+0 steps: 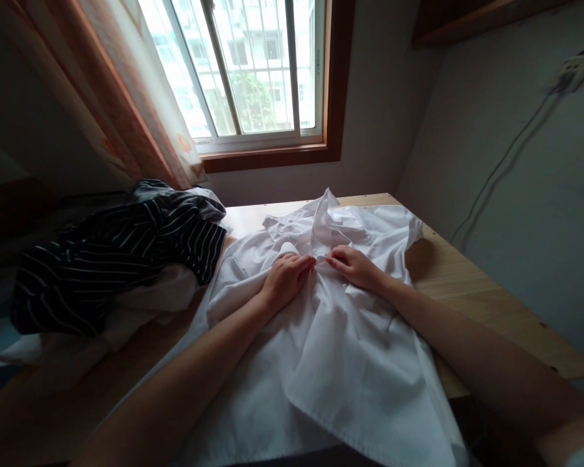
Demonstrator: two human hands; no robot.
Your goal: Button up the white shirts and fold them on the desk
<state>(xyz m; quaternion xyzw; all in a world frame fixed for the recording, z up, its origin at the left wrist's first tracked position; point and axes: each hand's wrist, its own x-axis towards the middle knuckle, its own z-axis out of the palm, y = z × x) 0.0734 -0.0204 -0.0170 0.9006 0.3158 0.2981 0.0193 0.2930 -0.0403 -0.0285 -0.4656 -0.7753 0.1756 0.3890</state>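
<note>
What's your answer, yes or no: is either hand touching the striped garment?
No: the left hand and right hand both hold the white shirt, while the striped garment lies farther left.

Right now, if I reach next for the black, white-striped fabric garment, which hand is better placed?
Probably your left hand: it is nearer the striped garment, on your left. Your right hand is farther off. Both hold the white cloth shirt.

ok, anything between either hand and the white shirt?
Nothing visible. The left hand and right hand are directly on the white shirt, fingertips pinching the cloth near its middle. The pile with the striped garment lies off to the left, not between.
</note>
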